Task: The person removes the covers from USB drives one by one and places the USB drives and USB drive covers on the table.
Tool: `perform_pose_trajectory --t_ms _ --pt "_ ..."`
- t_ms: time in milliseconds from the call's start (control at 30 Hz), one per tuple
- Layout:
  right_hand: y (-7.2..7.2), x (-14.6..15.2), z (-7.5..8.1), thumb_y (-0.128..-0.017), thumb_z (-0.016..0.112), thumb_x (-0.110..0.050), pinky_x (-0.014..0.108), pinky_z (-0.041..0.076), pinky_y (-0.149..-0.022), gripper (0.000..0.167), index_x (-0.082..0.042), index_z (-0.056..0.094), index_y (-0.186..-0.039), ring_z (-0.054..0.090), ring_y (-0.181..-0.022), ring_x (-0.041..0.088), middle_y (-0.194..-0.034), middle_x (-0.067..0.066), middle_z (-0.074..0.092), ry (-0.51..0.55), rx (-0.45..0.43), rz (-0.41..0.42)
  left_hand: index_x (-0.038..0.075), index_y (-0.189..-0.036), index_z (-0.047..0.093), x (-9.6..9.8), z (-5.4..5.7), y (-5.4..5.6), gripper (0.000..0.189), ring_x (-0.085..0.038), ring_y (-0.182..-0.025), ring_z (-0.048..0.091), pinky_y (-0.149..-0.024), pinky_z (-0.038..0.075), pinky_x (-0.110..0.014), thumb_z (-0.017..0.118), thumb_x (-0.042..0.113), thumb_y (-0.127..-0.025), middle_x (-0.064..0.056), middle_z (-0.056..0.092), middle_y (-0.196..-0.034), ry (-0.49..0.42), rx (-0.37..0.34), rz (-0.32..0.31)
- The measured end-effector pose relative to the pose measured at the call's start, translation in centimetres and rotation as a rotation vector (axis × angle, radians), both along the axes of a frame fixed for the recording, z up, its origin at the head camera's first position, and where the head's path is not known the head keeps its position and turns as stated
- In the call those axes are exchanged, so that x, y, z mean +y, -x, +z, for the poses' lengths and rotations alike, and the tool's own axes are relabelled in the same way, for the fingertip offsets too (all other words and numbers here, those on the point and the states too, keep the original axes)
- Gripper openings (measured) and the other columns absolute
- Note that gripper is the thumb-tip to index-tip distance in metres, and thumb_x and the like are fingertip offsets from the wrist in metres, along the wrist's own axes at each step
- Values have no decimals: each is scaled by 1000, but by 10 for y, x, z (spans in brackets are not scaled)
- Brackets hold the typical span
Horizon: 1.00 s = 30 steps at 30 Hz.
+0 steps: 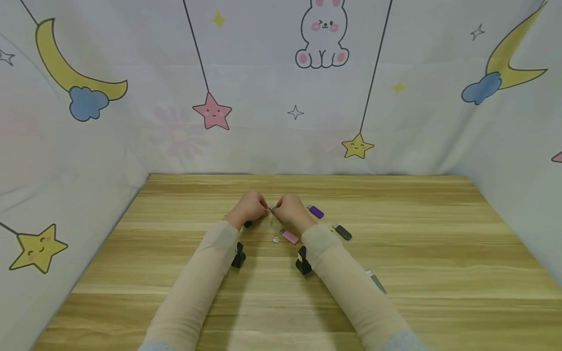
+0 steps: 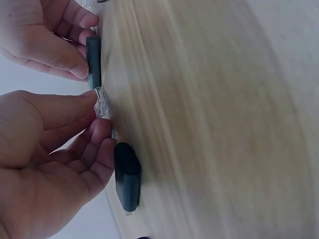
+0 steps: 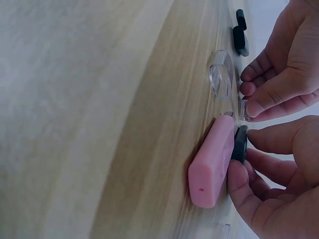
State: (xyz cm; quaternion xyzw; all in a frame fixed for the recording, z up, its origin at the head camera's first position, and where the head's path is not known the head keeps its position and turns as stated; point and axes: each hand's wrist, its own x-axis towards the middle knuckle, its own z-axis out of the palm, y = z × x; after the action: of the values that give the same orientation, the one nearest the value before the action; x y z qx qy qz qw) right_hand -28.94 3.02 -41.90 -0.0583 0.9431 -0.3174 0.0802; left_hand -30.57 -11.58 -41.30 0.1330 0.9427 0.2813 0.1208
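Near the back of the table my two hands work close together. The left hand (image 1: 251,207) pinches a small clear plastic cap (image 2: 101,102) between thumb and fingers. In the right hand (image 1: 290,212) is a dark USB stick (image 2: 94,59), held by thumb and fingers with its connector end toward the cap. Cap and stick nearly meet in the left wrist view. Just in front of the hands lies a pink USB stick (image 1: 290,237), beside another clear cap (image 1: 275,240). Below the left hand in its wrist view, another dark USB stick (image 2: 128,177) lies on the wood.
To the right of the right hand lie a purple USB stick (image 1: 316,211) and a black one (image 1: 342,231). A grey USB stick (image 1: 376,281) is nearer, by the right forearm. A printed cloth wall (image 1: 263,146) stands behind the wooden table (image 1: 439,234).
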Motion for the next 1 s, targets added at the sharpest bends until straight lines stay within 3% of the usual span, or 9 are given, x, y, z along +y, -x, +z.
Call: perform_pose_trajectory --t_ms 267,533,800,1000 --pt "-4 10 13 -95 56 -19 38 50 -91 31 0 65 -119 60 -111 28 -122 14 64 -4 -18 22 -5 -108 69 -1 5 -4 25 -31 -101 63 -85 52 -40 61 12 -91 -20 66 -114 10 1 4" --pt "-13 38 42 -98 54 -21 42 48 -91 38 2 58 -127 57 -110 30 -121 19 60 68 21 117 -8 -127 56 -1 24 -11 38 -36 -118 54 -96 46 -46 56 15 -97 -23 58 -127 -65 23 -19" --pt "-42 72 67 -97 56 -21 40 50 -81 37 3 59 -125 60 -93 25 -105 15 65 73 136 176 -2 -126 60 6 43 -23 36 -31 -115 56 -96 46 -44 57 18 -96 -18 61 -124 -154 142 -71" --pt "-73 97 78 -96 58 -19 39 50 -79 35 4 61 -121 60 -91 23 -100 11 63 63 213 221 -1 -117 65 24 50 -42 28 -26 -103 60 -89 50 -40 60 14 -95 -15 65 -114 -196 259 -174"
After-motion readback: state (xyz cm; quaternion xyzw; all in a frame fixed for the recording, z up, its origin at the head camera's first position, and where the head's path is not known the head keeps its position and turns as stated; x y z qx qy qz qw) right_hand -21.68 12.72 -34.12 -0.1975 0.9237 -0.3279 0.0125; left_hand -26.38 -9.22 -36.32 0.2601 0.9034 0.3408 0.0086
